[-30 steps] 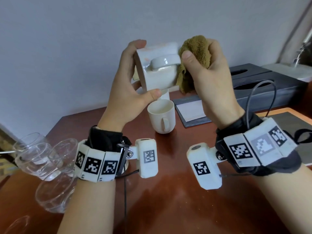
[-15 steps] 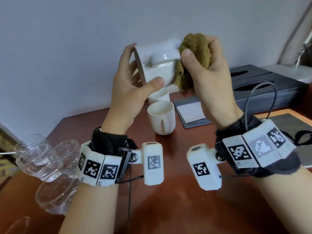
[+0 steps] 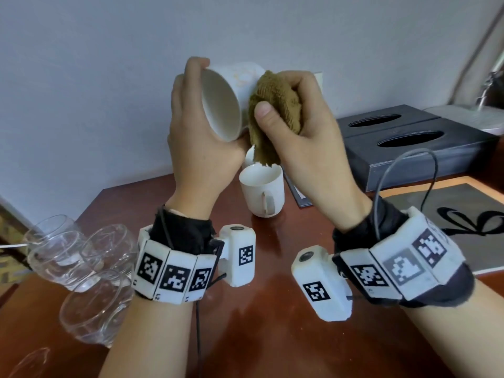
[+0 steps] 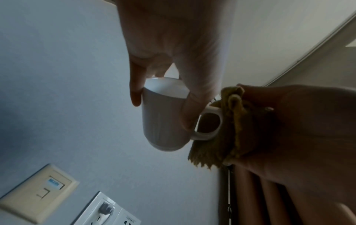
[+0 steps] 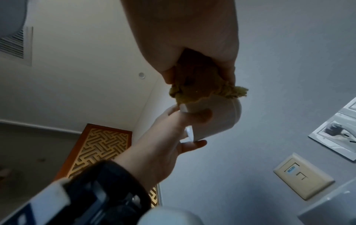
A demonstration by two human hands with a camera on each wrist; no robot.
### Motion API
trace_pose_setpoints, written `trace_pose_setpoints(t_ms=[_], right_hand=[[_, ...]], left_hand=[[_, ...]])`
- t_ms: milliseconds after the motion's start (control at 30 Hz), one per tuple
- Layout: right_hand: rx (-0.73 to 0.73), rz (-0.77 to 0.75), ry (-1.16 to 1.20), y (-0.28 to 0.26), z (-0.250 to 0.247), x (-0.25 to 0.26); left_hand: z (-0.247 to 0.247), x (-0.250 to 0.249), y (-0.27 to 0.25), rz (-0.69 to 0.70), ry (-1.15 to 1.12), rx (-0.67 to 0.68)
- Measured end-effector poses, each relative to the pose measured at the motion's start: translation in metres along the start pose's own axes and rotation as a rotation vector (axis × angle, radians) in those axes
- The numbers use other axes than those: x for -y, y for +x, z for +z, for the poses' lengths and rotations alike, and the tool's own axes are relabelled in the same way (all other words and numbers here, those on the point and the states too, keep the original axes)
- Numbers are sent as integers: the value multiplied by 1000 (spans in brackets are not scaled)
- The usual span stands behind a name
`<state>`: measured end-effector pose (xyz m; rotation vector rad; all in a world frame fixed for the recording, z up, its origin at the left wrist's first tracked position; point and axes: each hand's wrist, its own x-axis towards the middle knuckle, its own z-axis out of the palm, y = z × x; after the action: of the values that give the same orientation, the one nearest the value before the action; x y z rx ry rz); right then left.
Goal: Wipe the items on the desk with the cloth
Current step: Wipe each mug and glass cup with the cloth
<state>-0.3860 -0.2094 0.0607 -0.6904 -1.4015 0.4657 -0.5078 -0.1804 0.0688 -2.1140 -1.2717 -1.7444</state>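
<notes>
My left hand (image 3: 199, 148) holds a white mug (image 3: 223, 105) up in the air above the desk. The mug is tilted on its side, its open mouth facing me. Fingers curl over the rim and the thumb grips below. My right hand (image 3: 311, 132) clutches a bunched brown cloth (image 3: 275, 105) and presses it against the mug's outer wall. In the left wrist view the mug (image 4: 163, 118) shows its handle (image 4: 210, 123) touching the cloth (image 4: 231, 129). From the right wrist, the cloth (image 5: 194, 82) covers the mug (image 5: 217, 117) near its base.
A second white mug (image 3: 263, 192) stands on the brown desk (image 3: 272, 336) under my hands, another mug (image 3: 249, 156) behind it. Several clear glasses (image 3: 76, 263) crowd the left edge. A black two-slot box (image 3: 414, 143) and a grey mat (image 3: 450, 211) lie to the right.
My left hand has turned the mug from handle-toward-me to mouth-toward-me. The cloth in my right hand has shifted from the handle to the mug's side.
</notes>
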Motion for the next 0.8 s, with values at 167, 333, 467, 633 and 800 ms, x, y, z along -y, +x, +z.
trace_pose_setpoints(t_ms=[167,333,467,633,800], right_hand=[[6,94,-129,5,-7,-7],[78,323,12,16,-20,-11],[119,330,21,16,-24,-12],[-14,304,104,24,-36,-14],[100,318,112,31,-55,-16]], left_hand=[[6,-4,-2,120,169,45],[11,-2,-2,145,320,44],[8,-3,-1,150,364,41],[8,-8,-6,244,313,229],[16,-13,-10,160,98,233]])
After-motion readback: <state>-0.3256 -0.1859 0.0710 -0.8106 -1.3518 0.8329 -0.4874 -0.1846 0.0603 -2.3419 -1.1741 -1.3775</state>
